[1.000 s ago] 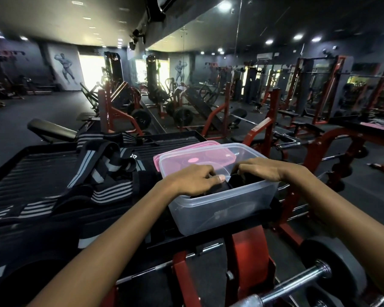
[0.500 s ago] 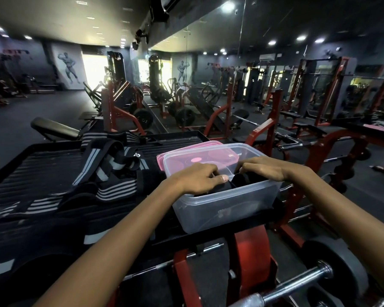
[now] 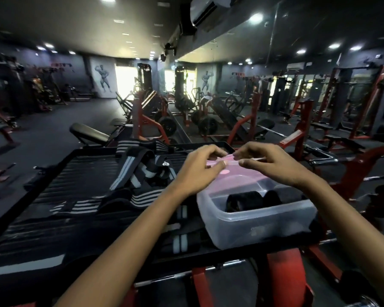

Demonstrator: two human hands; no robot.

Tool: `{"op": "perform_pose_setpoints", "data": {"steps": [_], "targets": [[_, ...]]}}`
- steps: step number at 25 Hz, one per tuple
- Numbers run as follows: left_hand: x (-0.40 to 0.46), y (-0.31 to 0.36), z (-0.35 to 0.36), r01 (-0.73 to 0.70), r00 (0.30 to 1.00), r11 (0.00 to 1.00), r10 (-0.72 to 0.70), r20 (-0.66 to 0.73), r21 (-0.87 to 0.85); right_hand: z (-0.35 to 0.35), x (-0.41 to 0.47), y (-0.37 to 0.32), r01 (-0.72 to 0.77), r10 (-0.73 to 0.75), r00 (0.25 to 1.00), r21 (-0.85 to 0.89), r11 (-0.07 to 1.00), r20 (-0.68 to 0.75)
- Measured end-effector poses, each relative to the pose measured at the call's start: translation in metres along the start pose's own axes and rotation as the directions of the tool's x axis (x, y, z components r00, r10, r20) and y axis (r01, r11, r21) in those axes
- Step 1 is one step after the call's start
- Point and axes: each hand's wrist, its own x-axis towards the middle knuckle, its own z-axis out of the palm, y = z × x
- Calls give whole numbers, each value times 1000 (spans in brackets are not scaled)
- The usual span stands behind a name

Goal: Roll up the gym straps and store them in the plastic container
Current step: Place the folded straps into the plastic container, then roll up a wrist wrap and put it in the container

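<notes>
Hands are both up at the far rim of the plastic container (image 3: 257, 220), left hand (image 3: 200, 171) and right hand (image 3: 273, 167) each pinching the pink lid (image 3: 242, 173). Lid leans behind the opening, long edge running left to right, so I'd guess it swings toward me to close. Two rolled straps (image 3: 244, 202) sit inside. Unrolled striped straps (image 3: 140, 171) still lie left on the black tray (image 3: 80, 173), nothing's blocking.

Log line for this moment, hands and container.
left hand: pinches pink lid | right hand: pinches lid | plastic container: open, rolled straps inside | striped straps: unrolled beside it
</notes>
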Motion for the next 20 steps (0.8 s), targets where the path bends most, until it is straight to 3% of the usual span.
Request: {"op": "perform_pose_setpoints", "data": {"steps": [3,7,14,20], "targets": [[-15,-32,-61,65,992,998,-62,-114,18,35,25,-66,91,-88,989,21,996,-115],[-48,-82,-135,222,963,969,-200,-182,110,112,76,-123,85,-85,996,-74,994,4],[-94,-153,-204,405,909,889,-368,-195,212,234,140,-97,-276,262,956,104,955,131],[-87,-194,-205,473,878,879,-463,-120,68,283,163,-86,-266,260,964,334,904,64]]}}
